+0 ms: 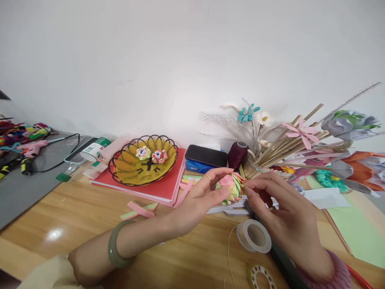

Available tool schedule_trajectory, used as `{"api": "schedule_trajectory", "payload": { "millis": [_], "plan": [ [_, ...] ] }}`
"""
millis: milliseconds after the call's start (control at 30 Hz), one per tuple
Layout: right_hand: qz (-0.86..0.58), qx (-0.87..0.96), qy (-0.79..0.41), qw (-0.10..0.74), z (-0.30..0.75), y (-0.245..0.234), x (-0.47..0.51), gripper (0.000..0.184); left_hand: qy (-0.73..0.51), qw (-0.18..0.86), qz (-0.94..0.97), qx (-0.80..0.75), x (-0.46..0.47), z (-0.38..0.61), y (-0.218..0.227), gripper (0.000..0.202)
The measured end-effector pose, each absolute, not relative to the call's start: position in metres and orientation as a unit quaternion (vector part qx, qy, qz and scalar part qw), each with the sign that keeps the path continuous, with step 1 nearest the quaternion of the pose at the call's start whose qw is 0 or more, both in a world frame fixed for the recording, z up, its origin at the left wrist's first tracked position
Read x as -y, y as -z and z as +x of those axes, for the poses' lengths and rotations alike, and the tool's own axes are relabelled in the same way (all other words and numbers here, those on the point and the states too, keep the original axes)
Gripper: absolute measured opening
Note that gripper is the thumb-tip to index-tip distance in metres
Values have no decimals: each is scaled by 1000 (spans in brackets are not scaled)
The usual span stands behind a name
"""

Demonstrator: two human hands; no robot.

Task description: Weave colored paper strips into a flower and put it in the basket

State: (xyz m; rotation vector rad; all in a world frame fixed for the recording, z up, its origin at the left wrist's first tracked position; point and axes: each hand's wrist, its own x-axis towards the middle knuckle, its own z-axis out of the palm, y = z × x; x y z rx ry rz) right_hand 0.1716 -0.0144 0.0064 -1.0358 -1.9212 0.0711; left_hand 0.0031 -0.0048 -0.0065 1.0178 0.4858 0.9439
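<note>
At the centre of the frame, the left hand [201,196] curls its fingers around a folded paper flower [231,187] (pink, green and yellow petals), gripping it from the left. The right hand [285,212] meets it from the right, fingertips pinched together on the flower's edge. Just below sits a clear tape roll [254,236] on the wooden table [90,216]. Left of centre, a wire basket [126,170] holds two small paper flowers; a maroon thread spool [237,154] stands behind the hands.

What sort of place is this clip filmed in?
Most likely a paper-craft worktable, perhaps at home: a wooden table with a glue gun, a wire basket holding two paper flowers, and a folded paper flower held between left hand and right hand.
</note>
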Motion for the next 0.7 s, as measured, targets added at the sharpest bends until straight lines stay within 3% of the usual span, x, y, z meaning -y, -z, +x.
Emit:
{"api": "schedule_trajectory", "payload": {
  "millis": [267,700],
  "plan": [
    [-477,750,-2,459,170,-4,16,5,-446,725,474,-225,4,5,8,33],
    [-451,771,118,435,166,-5,21,8,-453,663,550,-232,6,3,8,31]
  ]
}}
